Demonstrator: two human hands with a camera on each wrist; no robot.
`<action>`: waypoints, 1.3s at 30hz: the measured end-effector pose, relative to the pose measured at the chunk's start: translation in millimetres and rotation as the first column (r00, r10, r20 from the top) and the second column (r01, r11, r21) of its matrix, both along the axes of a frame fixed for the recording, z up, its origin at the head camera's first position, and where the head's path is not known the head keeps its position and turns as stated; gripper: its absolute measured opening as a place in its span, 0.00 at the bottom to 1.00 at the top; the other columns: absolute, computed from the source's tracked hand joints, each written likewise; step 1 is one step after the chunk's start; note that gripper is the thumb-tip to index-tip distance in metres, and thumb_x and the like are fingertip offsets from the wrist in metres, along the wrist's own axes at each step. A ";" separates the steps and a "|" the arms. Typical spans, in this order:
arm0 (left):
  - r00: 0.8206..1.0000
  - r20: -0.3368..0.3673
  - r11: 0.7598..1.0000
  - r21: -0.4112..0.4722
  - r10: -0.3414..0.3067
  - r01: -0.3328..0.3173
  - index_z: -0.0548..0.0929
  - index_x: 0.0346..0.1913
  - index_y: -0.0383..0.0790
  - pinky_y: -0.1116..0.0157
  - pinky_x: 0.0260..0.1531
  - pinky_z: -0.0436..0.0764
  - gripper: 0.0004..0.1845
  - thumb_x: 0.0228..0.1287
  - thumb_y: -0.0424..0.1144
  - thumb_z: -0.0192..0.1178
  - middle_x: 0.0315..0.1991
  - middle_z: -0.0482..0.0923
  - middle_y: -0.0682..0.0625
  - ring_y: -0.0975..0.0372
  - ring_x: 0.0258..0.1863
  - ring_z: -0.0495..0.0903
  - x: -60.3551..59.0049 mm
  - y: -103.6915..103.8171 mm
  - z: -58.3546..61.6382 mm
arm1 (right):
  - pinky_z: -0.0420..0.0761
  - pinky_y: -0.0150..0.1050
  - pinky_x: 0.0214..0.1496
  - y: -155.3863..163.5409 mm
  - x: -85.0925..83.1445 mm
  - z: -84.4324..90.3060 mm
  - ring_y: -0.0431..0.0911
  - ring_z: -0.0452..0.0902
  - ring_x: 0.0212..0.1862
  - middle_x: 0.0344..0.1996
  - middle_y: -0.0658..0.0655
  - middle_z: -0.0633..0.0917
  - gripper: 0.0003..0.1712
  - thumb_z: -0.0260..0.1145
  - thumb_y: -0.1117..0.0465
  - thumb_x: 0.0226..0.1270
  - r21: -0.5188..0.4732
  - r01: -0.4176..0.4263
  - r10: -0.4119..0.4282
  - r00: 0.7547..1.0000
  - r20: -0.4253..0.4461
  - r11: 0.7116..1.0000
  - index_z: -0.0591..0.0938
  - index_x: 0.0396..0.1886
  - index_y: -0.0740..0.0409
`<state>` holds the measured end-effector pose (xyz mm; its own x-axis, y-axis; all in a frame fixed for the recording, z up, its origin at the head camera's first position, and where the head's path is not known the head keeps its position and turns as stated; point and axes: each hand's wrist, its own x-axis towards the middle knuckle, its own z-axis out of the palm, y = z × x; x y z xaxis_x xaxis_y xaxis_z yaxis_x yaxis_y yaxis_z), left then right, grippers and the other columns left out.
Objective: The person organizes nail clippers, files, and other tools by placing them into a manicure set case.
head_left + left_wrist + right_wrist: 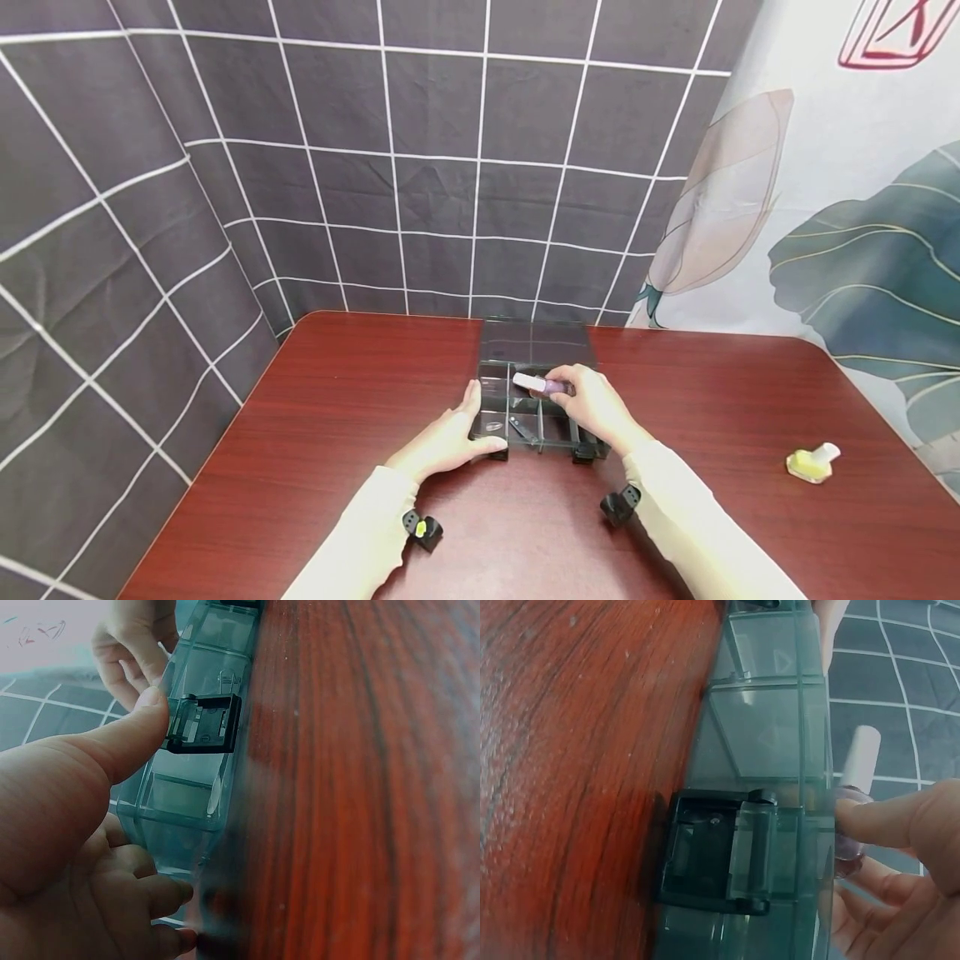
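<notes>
A clear grey-green compartment box (493,403) stands on the table with its lid (536,342) raised at the back. My left hand (442,437) rests against its front left corner, fingers straight along the side. The left thumb touches the front beside a black latch (206,724). My right hand (592,404) pinches a nail polish bottle, purple with a white cap (529,382), over the back compartments. In the right wrist view, the purple bottle (849,847) shows between thumb and fingers. A small metal nail clipper (522,429) appears to lie in a front compartment.
A yellow nail polish bottle (810,463) with a white cap stands on the red-brown table (360,367) at the right. Behind the table hang a grey checked cloth (435,192) and a leaf-patterned curtain (862,267).
</notes>
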<state>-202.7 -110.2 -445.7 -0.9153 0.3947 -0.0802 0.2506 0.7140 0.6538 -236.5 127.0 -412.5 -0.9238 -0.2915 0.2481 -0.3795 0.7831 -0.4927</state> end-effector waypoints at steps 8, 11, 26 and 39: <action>1.000 -0.005 1.000 0.014 -0.013 0.013 0.40 0.73 0.36 0.49 0.63 0.57 0.53 0.58 0.60 0.59 0.73 0.37 0.43 0.41 0.66 0.54 1.3 2.3 1.5 | 0.78 0.47 0.37 -0.8 1.4 1.1 0.49 0.79 0.36 0.34 0.54 0.83 0.12 0.69 0.68 0.54 0.132 -0.001 0.002 1.000 -0.006 0.991 0.85 0.40 0.55; 1.000 -0.005 1.000 0.018 -0.017 0.017 0.39 0.73 0.36 0.49 0.64 0.56 0.54 0.58 0.59 0.59 0.73 0.36 0.43 0.42 0.66 0.54 1.3 2.6 1.4 | 0.78 0.48 0.39 -0.6 1.6 1.5 0.49 0.80 0.40 0.36 0.54 0.84 0.12 0.68 0.68 0.55 0.132 -0.006 0.004 1.000 0.010 0.991 0.86 0.40 0.53; 1.000 -0.002 1.000 0.005 -0.021 0.021 0.39 0.73 0.35 0.50 0.65 0.55 0.53 0.58 0.60 0.58 0.74 0.36 0.43 0.44 0.67 0.54 0.9 2.1 0.2 | 0.77 0.42 0.35 7.4 7.3 0.8 0.46 0.77 0.32 0.32 0.55 0.83 0.08 0.67 0.71 0.56 0.023 -0.042 0.042 0.999 0.002 0.999 0.84 0.36 0.60; 0.999 -0.037 0.999 0.011 -0.035 0.035 0.40 0.73 0.35 0.52 0.66 0.53 0.53 0.58 0.59 0.59 0.73 0.37 0.42 0.48 0.66 0.56 1.5 -1.3 -0.4 | 0.78 0.47 0.39 29.4 21.8 5.0 0.51 0.78 0.36 0.34 0.56 0.83 0.09 0.67 0.71 0.55 -0.092 0.043 -0.051 0.995 -0.082 0.995 0.83 0.37 0.62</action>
<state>-201.3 -111.4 -446.0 -0.9032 0.4273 -0.0417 0.2996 0.6968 0.6517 -214.7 156.4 -407.4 -0.9108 -0.2214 0.3486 -0.3863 0.7552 -0.5296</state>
